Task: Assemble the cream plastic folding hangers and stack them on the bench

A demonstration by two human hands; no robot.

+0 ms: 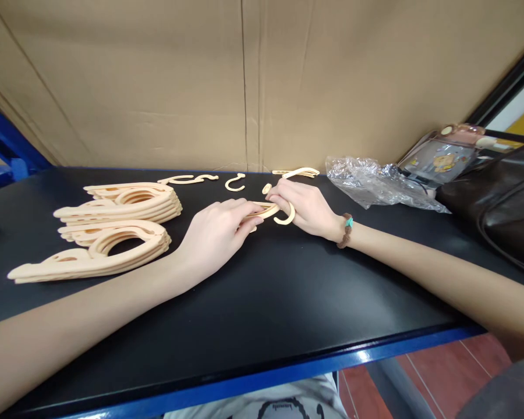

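Between my two hands is a cream plastic hanger [268,212], its curved hook pointing toward me by the right fingers. My left hand [220,230] grips the hanger's left part between thumb and fingers. Closed around its hook end is my right hand [303,206], which hides part of the joint. Just beyond the hands lie a loose hook [234,183] and a small oval piece [266,188]. Several cream hanger parts [128,203] are stacked at the left, with another stack [100,250] nearer to me.
A curved hanger piece [186,179] and some slim pieces [299,173] lie along the back of the black table [262,308]. Crumpled clear plastic [375,180] and a dark bag [498,198] take up the right side. Cardboard [262,81] stands behind.
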